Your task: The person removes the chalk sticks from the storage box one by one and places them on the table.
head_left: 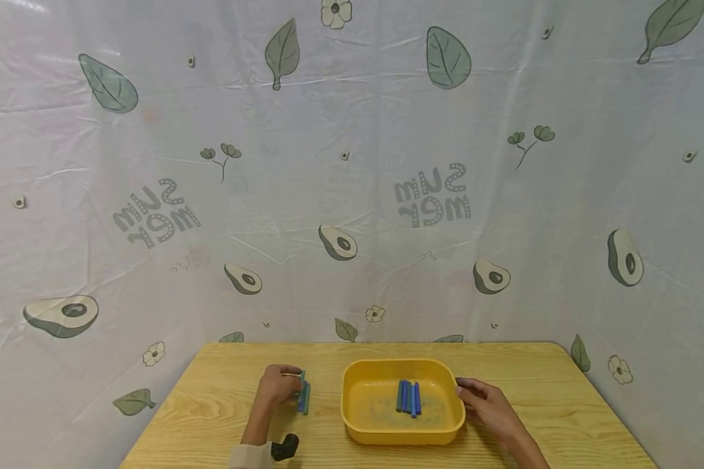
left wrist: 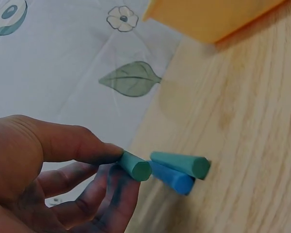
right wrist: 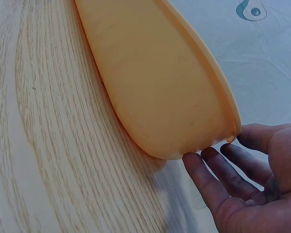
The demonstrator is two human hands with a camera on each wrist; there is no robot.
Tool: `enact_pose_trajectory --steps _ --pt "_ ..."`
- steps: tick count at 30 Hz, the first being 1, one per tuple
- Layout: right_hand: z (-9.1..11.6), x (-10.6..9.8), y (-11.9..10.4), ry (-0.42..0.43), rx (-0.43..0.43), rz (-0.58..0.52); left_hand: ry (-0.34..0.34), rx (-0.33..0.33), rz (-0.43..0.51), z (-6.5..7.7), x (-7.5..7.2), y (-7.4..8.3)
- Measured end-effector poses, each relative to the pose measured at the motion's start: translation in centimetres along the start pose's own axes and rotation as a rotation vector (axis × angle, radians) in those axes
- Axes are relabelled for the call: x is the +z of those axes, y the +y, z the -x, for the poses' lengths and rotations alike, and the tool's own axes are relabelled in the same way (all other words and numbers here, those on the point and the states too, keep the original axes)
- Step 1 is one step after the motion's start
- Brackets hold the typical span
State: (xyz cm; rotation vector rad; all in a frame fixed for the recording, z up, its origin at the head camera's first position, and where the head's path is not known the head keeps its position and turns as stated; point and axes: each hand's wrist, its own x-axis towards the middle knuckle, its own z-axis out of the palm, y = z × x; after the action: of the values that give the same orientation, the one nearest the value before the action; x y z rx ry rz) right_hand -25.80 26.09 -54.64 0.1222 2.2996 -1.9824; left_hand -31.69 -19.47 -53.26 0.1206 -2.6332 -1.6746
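My left hand [head_left: 278,384] pinches a green chalk stick [left wrist: 136,167] between thumb and fingers, above the table left of the tray. Just beyond it on the wood lie a second green chalk [left wrist: 182,164] and a blue chalk [left wrist: 172,177], side by side. Blue dust stains the fingertips [left wrist: 106,154]. At the right end of the yellow tray [head_left: 401,438], my right hand [head_left: 489,405] holds the rim, thumb at the edge and fingertips against the outer wall. Inside the tray, several blue and green chalk sticks [head_left: 409,397] lie in a row.
A wooden table [head_left: 322,456] carries everything. Chalk dust marks the tray's floor. Behind the table hangs a pale curtain [head_left: 305,195] printed with leaves, flowers and avocados. A black strap piece [head_left: 285,447] sits at the left wrist.
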Motion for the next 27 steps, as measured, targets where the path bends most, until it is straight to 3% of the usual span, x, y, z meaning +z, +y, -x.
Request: enact_pose_trajectory --steps 9,20,27 --pt "-0.2 0.1 0.1 0.027 0.013 0.001 0.009 -0.032 -0.031 0.0 0.0 -1.3" --pt "-0.1 0.0 0.1 -0.001 0.002 -0.014 0.051 -0.011 -0.086 0.2 0.4 -1.7" --pt "0.2 -0.2 -0.1 -0.031 0.002 -0.022 0.035 -0.012 -0.103 0.6 0.3 -1.3"
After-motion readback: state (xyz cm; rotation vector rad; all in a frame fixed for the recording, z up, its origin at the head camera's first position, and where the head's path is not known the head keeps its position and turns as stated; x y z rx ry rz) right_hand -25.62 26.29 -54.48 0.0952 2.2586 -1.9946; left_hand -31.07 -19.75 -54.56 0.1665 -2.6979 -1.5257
